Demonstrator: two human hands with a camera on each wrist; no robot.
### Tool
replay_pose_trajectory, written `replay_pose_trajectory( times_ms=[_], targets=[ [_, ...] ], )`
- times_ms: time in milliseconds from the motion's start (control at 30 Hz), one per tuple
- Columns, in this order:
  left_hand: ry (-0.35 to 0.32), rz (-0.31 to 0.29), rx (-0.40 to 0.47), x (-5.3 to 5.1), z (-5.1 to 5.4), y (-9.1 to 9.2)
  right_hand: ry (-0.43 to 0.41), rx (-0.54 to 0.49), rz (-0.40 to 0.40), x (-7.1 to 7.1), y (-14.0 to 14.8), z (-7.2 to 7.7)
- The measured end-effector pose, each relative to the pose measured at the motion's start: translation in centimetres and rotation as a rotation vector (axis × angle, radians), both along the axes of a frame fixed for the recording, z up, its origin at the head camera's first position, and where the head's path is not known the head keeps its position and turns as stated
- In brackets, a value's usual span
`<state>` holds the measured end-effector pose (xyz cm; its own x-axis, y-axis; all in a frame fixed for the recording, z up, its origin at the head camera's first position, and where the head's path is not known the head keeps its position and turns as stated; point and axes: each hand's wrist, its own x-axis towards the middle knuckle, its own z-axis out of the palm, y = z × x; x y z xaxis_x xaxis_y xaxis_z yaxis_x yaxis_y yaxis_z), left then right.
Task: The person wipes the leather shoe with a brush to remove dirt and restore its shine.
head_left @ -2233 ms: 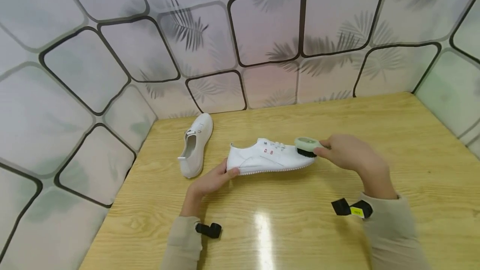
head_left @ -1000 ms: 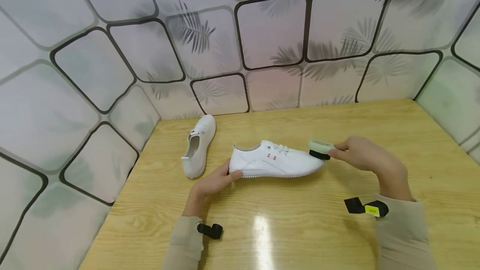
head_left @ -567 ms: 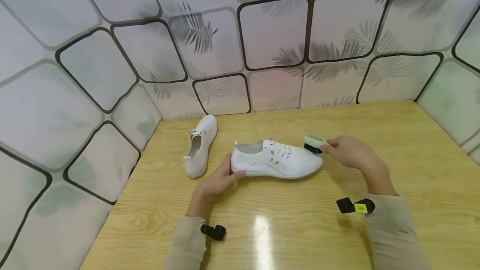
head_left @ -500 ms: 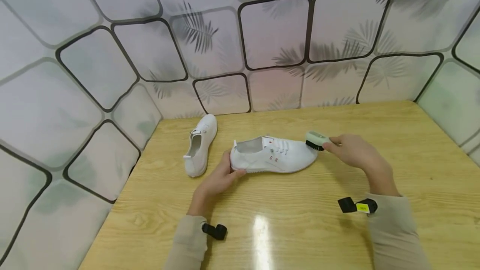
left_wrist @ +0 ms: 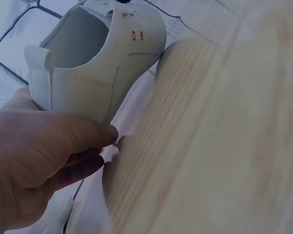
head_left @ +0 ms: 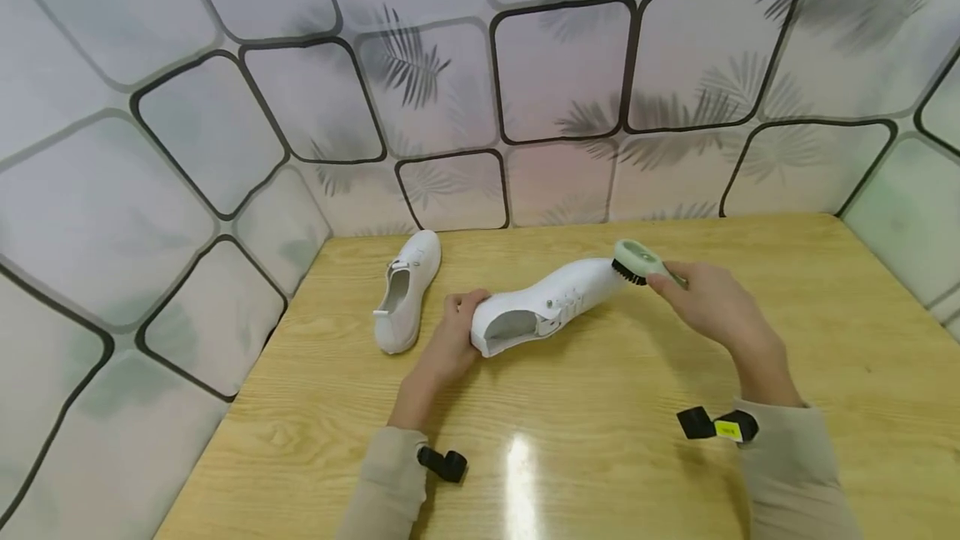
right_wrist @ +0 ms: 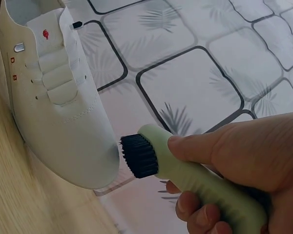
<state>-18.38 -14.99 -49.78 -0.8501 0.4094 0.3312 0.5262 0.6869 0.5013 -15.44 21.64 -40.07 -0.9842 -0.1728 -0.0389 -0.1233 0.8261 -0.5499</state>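
Note:
A white lace-up shoe [head_left: 558,297] is held above the table by my left hand [head_left: 450,340], which grips it at the heel. In the left wrist view my thumb lies along the heel side of the shoe [left_wrist: 83,87], and red letters show on its flank. My right hand [head_left: 712,307] grips a pale green brush [head_left: 637,259] with black bristles by its handle. Those bristles [right_wrist: 139,156] are at the toe of the shoe [right_wrist: 63,117]; whether they touch it I cannot tell. The matching white shoe [head_left: 407,290] lies on the table, left of my left hand.
The wooden table [head_left: 600,440] reaches back to a wall covering [head_left: 562,73] with a grid and leaf pattern, which also runs along the left and right sides. Black straps with small devices sit on both sleeves.
The held shoe has turned: its toe has swung up and away, and its opening now faces me more. The brush has moved slightly farther away along with the toe.

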Motion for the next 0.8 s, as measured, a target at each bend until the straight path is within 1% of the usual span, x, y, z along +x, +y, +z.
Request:
replay_pose_trajectory(
  times_ms=[67,133,233,300,367,400,433,467,500,533,567,600,633,667,700,800],
  targets=[
    [-0.021,-0.023,-0.02,-0.2,0.1,-0.2,0.016,-0.002,-0.004,0.0,-0.1,0.1],
    [-0.037,-0.061,-0.028,-0.3,0.2,-0.4,0.025,0.001,-0.001,0.0,-0.4,0.2],
    [-0.044,-0.116,-0.037,-0.5,0.2,-1.0,0.058,-0.009,0.013,0.0,-1.1,0.4],
    [-0.053,-0.149,-0.031,-0.6,0.2,-1.4,0.094,-0.013,0.027,0.0,-1.7,0.4],
    [-0.087,-0.177,-0.013,-0.7,0.1,-1.8,0.125,-0.02,0.044,0.2,-2.5,0.4],
    [-0.13,-0.189,0.015,-0.7,0.0,-1.9,0.138,-0.023,0.053,0.2,-2.9,0.3],
    [-0.19,-0.202,0.051,-0.6,0.0,-2.1,0.134,-0.024,0.058,0.4,-3.3,0.2],
    [-0.273,-0.217,0.106,-0.5,0.0,-2.2,0.137,-0.021,0.066,0.5,-3.7,0.2],
    [-0.375,-0.231,0.181,-0.3,0.0,-2.3,0.135,-0.02,0.074,0.7,-4.1,0.1],
    [-0.475,-0.233,0.259,-0.2,0.0,-2.4,0.126,-0.021,0.081,0.8,-4.5,0.0],
    [-0.56,-0.232,0.336,-0.1,0.1,-2.4,0.113,-0.018,0.085,1.0,-4.8,0.0],
    [-0.63,-0.231,0.4,0.1,0.2,-2.5,0.108,-0.012,0.087,1.1,-5.1,-0.1],
    [-0.677,-0.237,0.451,0.2,0.3,-2.5,0.104,-0.005,0.088,1.3,-5.4,-0.1],
    [-0.705,-0.242,0.492,0.2,0.3,-2.5,0.116,0.003,0.091,1.4,-5.6,-0.1],
    [-0.71,-0.242,0.512,0.2,0.3,-2.4,0.111,0.003,0.091,1.5,-5.7,-0.1],
    [-0.634,-0.225,0.481,0.0,0.3,-2.1,0.122,0.009,0.092,1.6,-6.3,0.0]
  ],
)
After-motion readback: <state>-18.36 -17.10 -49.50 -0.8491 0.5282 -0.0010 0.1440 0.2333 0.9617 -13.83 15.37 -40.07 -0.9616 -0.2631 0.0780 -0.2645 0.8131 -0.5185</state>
